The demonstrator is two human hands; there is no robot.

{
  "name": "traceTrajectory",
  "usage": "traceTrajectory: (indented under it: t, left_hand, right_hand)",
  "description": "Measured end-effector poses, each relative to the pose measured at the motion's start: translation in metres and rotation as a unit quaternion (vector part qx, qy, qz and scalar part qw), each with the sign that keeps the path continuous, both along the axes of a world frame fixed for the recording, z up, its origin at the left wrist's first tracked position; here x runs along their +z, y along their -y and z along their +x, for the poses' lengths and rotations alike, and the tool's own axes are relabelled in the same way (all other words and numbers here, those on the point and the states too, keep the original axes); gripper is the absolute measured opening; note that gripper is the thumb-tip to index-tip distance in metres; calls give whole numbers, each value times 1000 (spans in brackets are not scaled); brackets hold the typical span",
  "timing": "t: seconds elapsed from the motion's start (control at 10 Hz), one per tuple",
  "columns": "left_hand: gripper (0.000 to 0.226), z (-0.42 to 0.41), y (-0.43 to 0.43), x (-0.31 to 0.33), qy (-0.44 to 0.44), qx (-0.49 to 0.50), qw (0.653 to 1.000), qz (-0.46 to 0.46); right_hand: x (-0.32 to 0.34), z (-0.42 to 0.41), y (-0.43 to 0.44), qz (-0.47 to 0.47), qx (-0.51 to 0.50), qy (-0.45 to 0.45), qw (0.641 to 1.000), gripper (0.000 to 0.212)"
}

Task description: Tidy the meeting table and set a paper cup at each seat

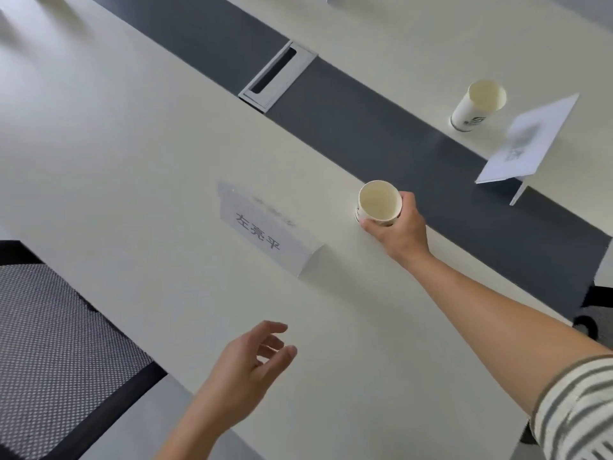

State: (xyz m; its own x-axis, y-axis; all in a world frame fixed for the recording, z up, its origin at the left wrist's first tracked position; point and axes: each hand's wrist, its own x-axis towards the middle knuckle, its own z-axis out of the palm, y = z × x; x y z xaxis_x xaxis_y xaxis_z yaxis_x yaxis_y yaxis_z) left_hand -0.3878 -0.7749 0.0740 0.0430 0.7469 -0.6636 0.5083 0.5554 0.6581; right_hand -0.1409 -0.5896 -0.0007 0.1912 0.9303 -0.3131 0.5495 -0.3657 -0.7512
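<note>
My right hand is wrapped around an upright white paper cup that stands on the white meeting table, just right of a folded name card. The cup is empty inside. Near the table's front edge my left hand hovers with its fingers apart, holding nothing. A second empty paper cup stands upright across the dark centre strip, beside another name card.
A dark grey strip runs along the table's middle, with a metal cable hatch set in it. A mesh office chair sits at the lower left, against the table edge.
</note>
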Motion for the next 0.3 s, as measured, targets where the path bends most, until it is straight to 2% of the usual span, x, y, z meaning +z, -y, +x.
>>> traceTrajectory:
  t: [0.2, 0.3]
  left_hand:
    - [29, 3, -15, -5, 1, 0, 1000, 4]
    - [28, 7, -19, 1, 8, 4, 1000, 12]
  right_hand:
    - [-7, -1, 0, -7, 10, 20, 1000, 69]
    - [-4, 3, 4, -29, 31, 25, 999, 79]
